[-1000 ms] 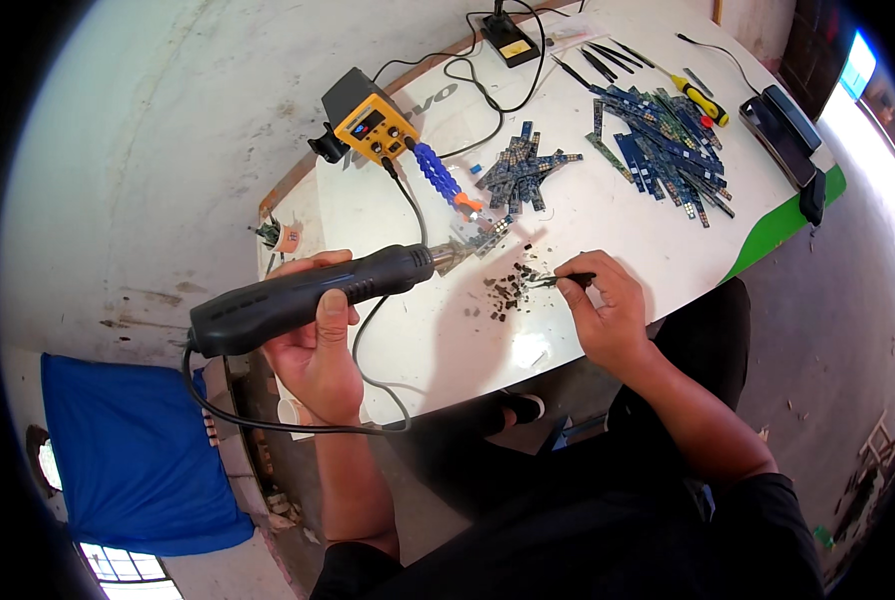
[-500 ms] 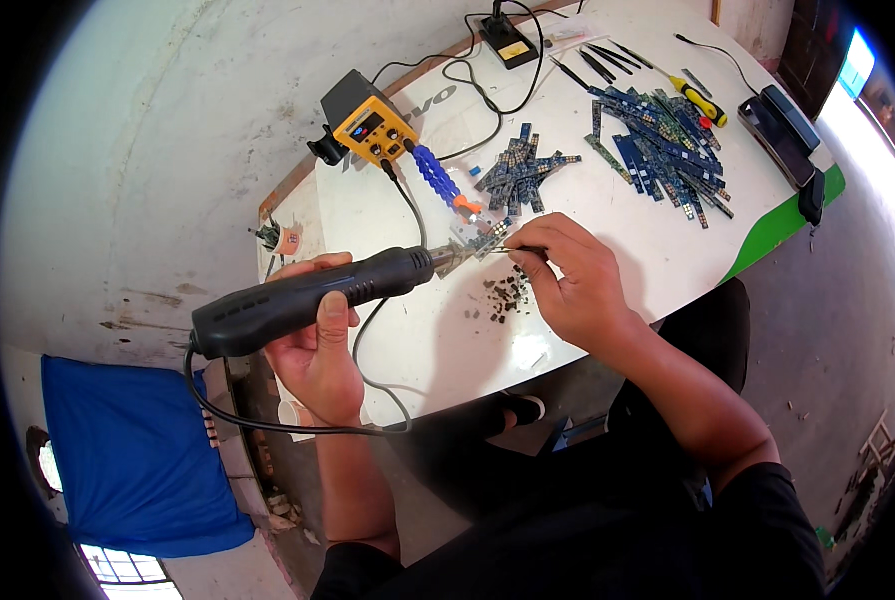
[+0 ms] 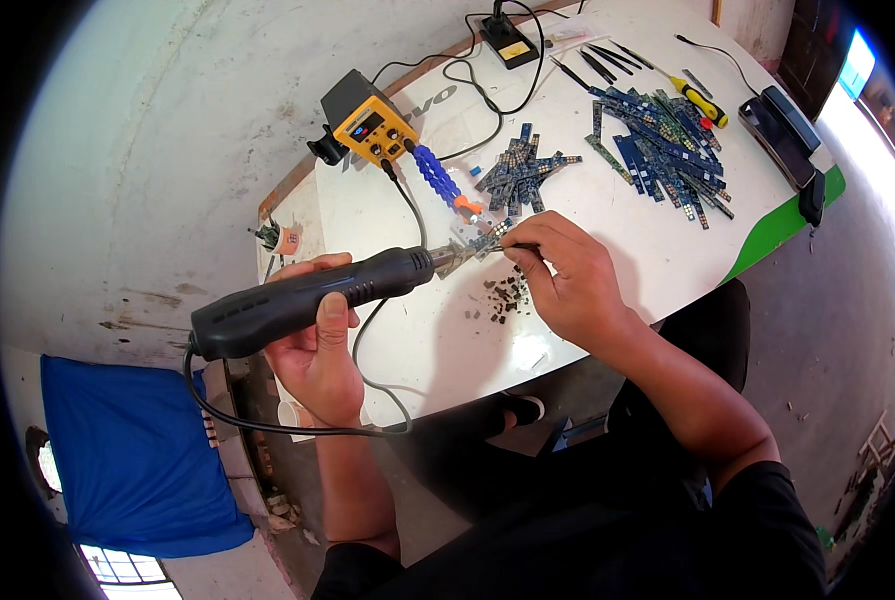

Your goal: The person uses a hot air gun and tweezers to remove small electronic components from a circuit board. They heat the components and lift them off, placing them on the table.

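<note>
Hot-air gun (image 3: 303, 306) in left fingers (image 3: 334, 308), probably tweezers (image 3: 525, 248) in right fingers (image 3: 538, 274)

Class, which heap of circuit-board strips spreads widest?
The right-hand heap, beside the yellow-and-black screwdriver; it covers clearly more area than the middle heap near the yellow-fronted control box.

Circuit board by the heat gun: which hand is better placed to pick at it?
Probably the right hand: its tweezers are near the circuit board; the left hand holds the heat gun.
</note>
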### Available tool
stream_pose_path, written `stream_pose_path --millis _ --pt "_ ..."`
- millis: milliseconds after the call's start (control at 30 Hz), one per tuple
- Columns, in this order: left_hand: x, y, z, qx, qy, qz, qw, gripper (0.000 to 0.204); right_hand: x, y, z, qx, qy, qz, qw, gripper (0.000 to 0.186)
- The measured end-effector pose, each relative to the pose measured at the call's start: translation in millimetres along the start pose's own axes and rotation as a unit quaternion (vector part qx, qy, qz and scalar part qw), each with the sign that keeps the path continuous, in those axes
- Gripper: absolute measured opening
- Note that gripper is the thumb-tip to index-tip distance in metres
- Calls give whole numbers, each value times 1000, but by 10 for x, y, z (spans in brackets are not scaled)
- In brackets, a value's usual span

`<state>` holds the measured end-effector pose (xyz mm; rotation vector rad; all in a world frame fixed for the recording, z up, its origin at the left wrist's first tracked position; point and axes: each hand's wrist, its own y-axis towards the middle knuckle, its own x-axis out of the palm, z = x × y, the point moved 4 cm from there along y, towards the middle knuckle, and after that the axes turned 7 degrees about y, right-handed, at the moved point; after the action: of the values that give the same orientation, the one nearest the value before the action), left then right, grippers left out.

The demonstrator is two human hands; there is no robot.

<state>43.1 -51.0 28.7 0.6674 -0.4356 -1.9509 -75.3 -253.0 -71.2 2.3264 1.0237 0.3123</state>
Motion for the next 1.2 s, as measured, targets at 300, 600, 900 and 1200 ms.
stream_pose_path --millis 300,600,900,1200 --pt "-3 0 -1 1 -3 3 1000 35 3 11 -6 -5 -9 -7 1000 11" --pt "17 2 13 -2 -1 4 1000 35 1 16 -4 -9 -12 -7 1000 11" --pt "12 3 -2 5 -6 8 1000 36 1 20 14 2 -8 -3 1000 10" --pt "4 13 5 -3 -5 7 1000 37 -4 19 34 8 4 6 1000 11"
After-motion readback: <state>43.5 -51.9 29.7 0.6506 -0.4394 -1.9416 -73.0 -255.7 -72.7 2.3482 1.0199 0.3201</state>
